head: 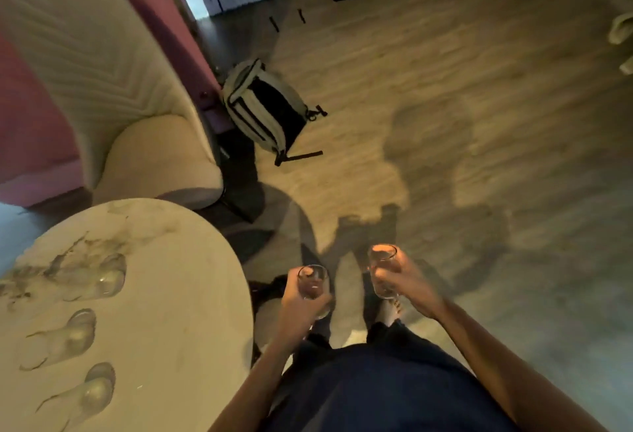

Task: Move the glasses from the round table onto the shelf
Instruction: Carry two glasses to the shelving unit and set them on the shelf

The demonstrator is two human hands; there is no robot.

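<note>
Head view, looking down past the person's dark clothing. Left hand (301, 298) is wrapped around the bowl of one stemmed glass (313, 286); right hand (407, 281) grips a second stemmed glass (383, 269) the same way. Both glasses are upright, rims up, held clear of the round marble table (164, 294) and well apart from each other.

Three more glasses remain on the table at its left side: the nearest (92, 389), a middle one (73, 337), and a farther one (106, 276). The frame is blurred, so their exact form is unclear.

Beyond the table: a cream armchair (102, 96), then a grey backpack (267, 109) lying on the wooden floor (445, 89). The shelf is not in view.

Judgement: carry phase, first pair in transit. To do it well, keep the bowls level, keep the two glasses separated, and steer round the backpack and its loose straps.
</note>
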